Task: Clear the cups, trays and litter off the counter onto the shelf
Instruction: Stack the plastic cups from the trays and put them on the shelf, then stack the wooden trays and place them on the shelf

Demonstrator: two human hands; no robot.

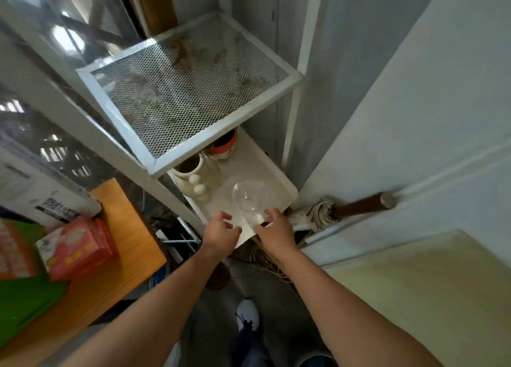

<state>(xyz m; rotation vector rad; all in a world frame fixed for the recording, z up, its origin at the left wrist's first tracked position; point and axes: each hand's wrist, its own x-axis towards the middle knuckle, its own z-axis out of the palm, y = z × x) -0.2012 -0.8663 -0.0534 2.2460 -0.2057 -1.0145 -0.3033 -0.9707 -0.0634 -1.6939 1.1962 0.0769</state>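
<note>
Neither hand held anything firmly that I could confirm: my left hand [221, 232] had its fingers spread loosely at the near edge of the white tray [279, 185], and my right hand [273, 228] was curled beside a clear plastic cup [255, 216], fingertips at its side; whether it gripped the cup I could not tell. A second clear cup [249, 195] stood on the tray just behind the first one. The tray lay on the lower level of the white shelf [154, 150], under the mesh top [193, 84]. Farther back on the tray stood a cream jug [197, 177] and a red-and-white pot [225, 145]. To my left sat red boxes [80, 246] on an orange counter [130, 228].
</note>
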